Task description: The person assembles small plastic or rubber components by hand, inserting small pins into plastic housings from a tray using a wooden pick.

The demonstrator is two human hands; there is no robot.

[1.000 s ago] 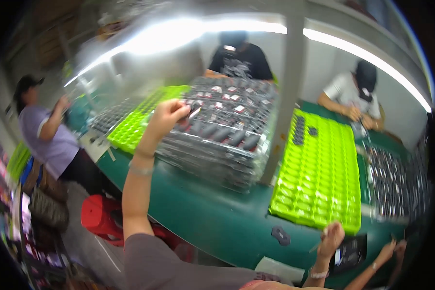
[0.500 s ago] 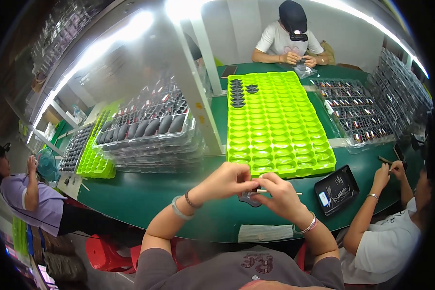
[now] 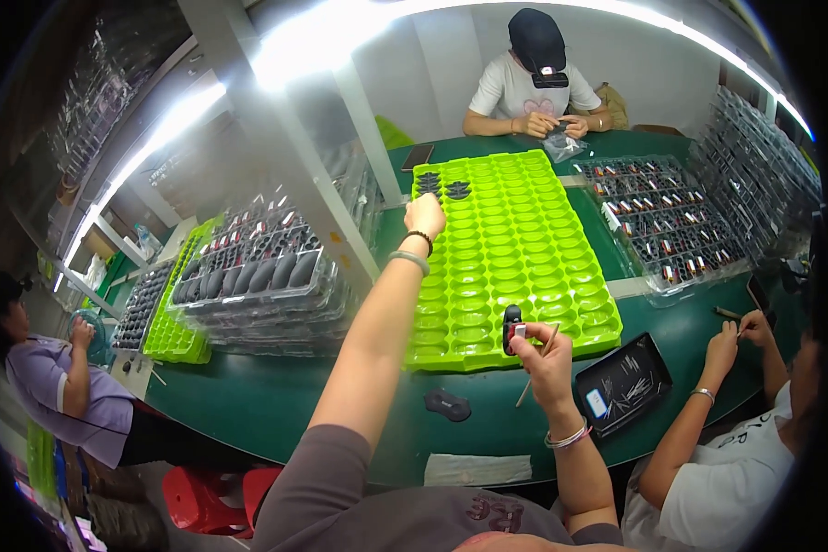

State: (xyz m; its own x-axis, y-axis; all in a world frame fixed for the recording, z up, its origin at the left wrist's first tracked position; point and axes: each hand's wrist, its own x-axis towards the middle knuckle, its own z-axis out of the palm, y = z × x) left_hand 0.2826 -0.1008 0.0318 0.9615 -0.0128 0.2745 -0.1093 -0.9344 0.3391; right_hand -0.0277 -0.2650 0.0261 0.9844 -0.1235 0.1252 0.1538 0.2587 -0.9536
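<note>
My left hand point(image 3: 426, 214) reaches over the far left of the bright green tray point(image 3: 488, 267), by the dark leaf-shaped pieces point(image 3: 429, 182) in its cells. Its fingers look closed, but the back of the hand hides what they hold. My right hand point(image 3: 545, 359) is above the tray's near edge, pinching a black oval part point(image 3: 511, 322) with a red and silver piece on it. A thin wooden stick point(image 3: 550, 340) also sits between its fingers. On the table just before the tray lies a flat dark eye-mask-shaped piece point(image 3: 447, 405).
A black box point(image 3: 624, 382) of thin pale pins stands right of my right hand. Clear trays of small parts point(image 3: 662, 221) are at right, and stacked clear trays point(image 3: 258, 276) at left beside a post. A folded cloth point(image 3: 478, 469) lies at the near edge. Co-workers sit across and at right.
My hands were together before the tray; now the left has stretched out to its far left. The right has moved above the tray's near edge. The flat dark piece now lies uncovered on the table.
</note>
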